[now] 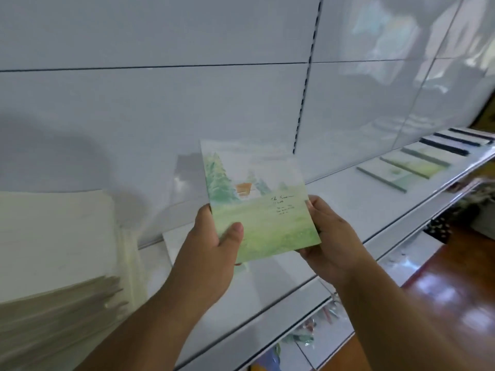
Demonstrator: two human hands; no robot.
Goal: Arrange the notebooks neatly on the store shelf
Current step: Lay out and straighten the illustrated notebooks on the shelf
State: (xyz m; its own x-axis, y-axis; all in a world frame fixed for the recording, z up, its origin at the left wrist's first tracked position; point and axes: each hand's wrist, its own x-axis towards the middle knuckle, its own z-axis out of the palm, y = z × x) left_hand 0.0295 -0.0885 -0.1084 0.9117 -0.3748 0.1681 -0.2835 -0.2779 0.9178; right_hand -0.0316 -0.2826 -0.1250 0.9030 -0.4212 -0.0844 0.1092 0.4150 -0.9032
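Note:
I hold a notebook (257,202) with a watercolour cover of green trees, a small house and a meadow, tilted up above the white shelf (334,191). My left hand (214,250) grips its lower left edge, thumb on the cover. My right hand (329,236) grips its right edge from behind. Several notebooks (407,167) lie flat in an overlapping row at the shelf's far right, some green, some with dark spines. A white notebook (174,245) lies flat on the shelf under my left hand.
A thick stack of cream notebooks (53,250) fills the shelf's left end. The white back panel (160,103) rises behind. Lower shelves (308,333) hold blurred goods, and a reddish wooden floor (442,285) shows at the right.

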